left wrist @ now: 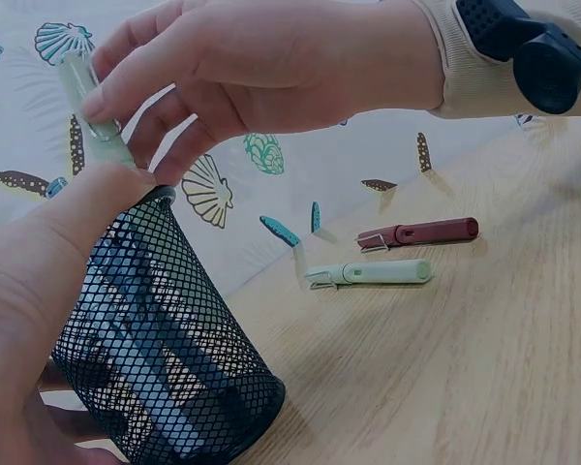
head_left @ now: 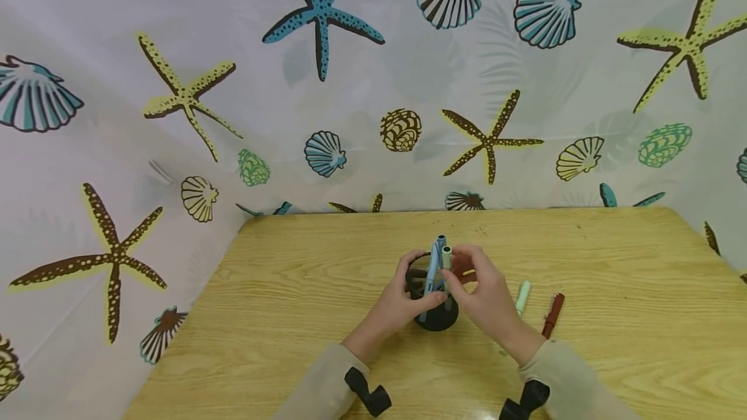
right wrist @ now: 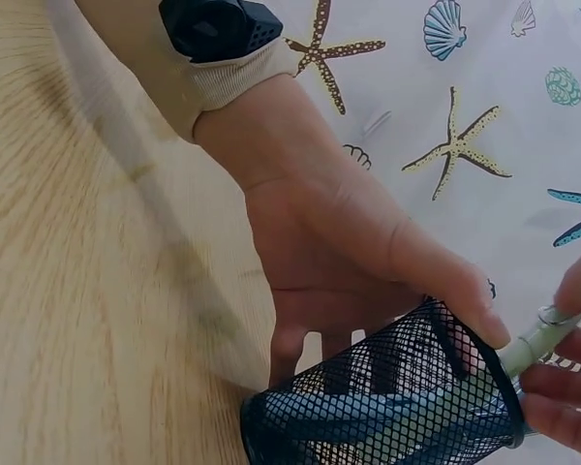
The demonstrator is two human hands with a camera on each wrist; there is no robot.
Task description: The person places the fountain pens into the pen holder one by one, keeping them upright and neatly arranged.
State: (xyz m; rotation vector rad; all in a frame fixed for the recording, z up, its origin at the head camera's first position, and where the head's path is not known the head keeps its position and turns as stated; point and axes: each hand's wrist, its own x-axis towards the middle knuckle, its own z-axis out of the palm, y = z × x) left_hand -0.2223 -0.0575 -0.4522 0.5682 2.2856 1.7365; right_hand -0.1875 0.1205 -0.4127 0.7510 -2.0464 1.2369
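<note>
A black mesh pen cup stands in front of me with its base on the wooden table, holding blue pens. My left hand grips the cup, its thumb near the rim. With thumb and fingers my right hand pinches a light green pen, whose lower end is inside the cup. Through the mesh in the left wrist view, long pens show only dimly. The right wrist view has the left hand's fingers behind the cup.
Right of the cup, another light green pen and a dark red pen lie on the wooden table. A white cloth printed with shells and starfish hangs behind and at the sides.
</note>
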